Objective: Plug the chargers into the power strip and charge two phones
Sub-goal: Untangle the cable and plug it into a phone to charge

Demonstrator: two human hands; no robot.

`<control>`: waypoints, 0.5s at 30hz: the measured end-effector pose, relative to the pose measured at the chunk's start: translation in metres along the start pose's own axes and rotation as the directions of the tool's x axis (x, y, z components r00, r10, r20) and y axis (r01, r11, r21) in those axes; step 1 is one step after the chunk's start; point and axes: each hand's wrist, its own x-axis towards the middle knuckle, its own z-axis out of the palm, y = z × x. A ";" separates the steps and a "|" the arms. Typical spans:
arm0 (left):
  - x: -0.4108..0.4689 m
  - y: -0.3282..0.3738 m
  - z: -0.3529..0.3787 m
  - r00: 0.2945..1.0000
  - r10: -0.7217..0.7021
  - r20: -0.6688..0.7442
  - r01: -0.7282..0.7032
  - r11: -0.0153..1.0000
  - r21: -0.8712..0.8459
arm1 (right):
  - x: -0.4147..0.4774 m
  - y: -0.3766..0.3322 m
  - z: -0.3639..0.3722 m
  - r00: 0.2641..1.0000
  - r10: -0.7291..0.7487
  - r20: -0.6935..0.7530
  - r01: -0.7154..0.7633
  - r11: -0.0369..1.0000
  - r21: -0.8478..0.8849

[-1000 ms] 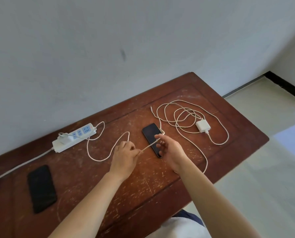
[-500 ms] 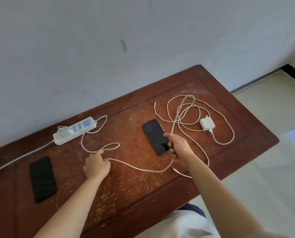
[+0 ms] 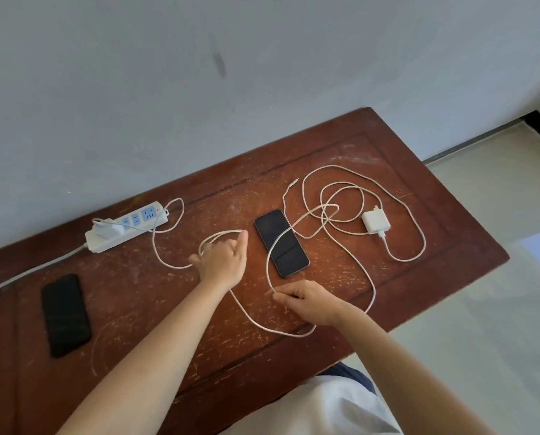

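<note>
A white power strip (image 3: 127, 227) lies at the back left of the wooden table (image 3: 419, 158), with one white charger (image 3: 107, 230) plugged into it. That charger's cable (image 3: 165, 246) runs to my left hand (image 3: 221, 260), which grips a loop of it. My right hand (image 3: 306, 301) pinches the same cable nearer me. A dark phone (image 3: 281, 243) lies between my hands, with cable draped across it. A second black phone (image 3: 65, 313) lies at the left. A loose white charger (image 3: 376, 221) with its coiled cable (image 3: 413, 227) sits at the right.
The table stands against a pale wall (image 3: 199, 89). Light tiled floor (image 3: 498, 293) lies to the right. My white shirt (image 3: 319, 409) shows at the bottom edge.
My left hand moved right and back, gathering a loop of cable. My right hand pulled toward me along the cable, away from the middle phone. The camera view also shifted.
</note>
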 end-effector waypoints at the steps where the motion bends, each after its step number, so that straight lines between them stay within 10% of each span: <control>1: 0.001 0.008 0.000 0.993 0.000 0.120 0.012 0.995 -0.099 | 0.000 -0.002 0.001 1.000 -0.008 0.014 0.008 1.000 -0.024; 5: 0.002 0.022 -0.009 0.818 0.202 0.538 0.276 0.684 -0.675 | 0.000 -0.001 0.008 0.998 0.025 0.055 -0.019 0.994 -0.110; 9: 0.009 0.011 -0.038 0.943 0.218 0.252 0.123 0.476 -0.871 | 0.000 0.018 0.007 0.984 0.153 0.095 -0.132 0.972 -0.197; 15: 0.001 -0.019 -0.078 0.996 0.085 0.009 -0.044 0.603 -0.797 | 0.002 -0.004 -0.010 0.974 0.219 0.053 -0.225 0.949 0.222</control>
